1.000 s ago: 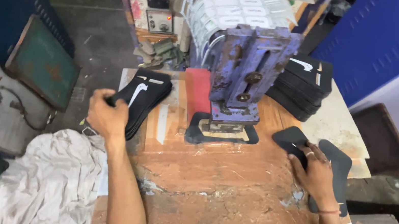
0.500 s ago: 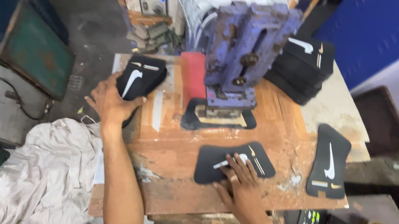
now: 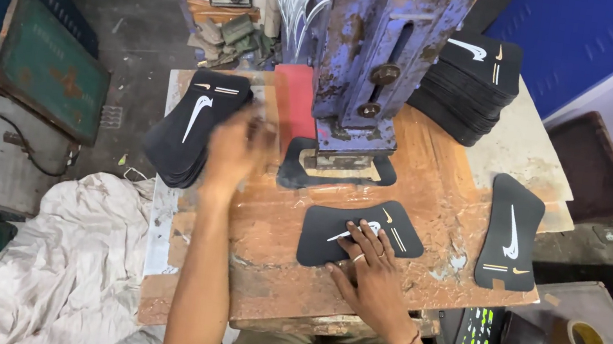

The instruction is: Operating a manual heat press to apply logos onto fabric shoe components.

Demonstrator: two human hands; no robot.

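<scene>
Pressing flat with open fingers, the right hand (image 3: 372,271) pins 1 black printed piece (image 3: 362,232) on the worn wooden table (image 3: 270,270) before the blue press (image 3: 380,63), while the blurred left hand (image 3: 235,147), grip unclear, hovers beside the left stack (image 3: 194,130).

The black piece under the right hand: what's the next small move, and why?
Probably slide the black piece forward onto the dark plate under the blue press. The right hand lies flat on it just in front of the plate, and the left hand, blurred, is up beside the left stack.
</scene>
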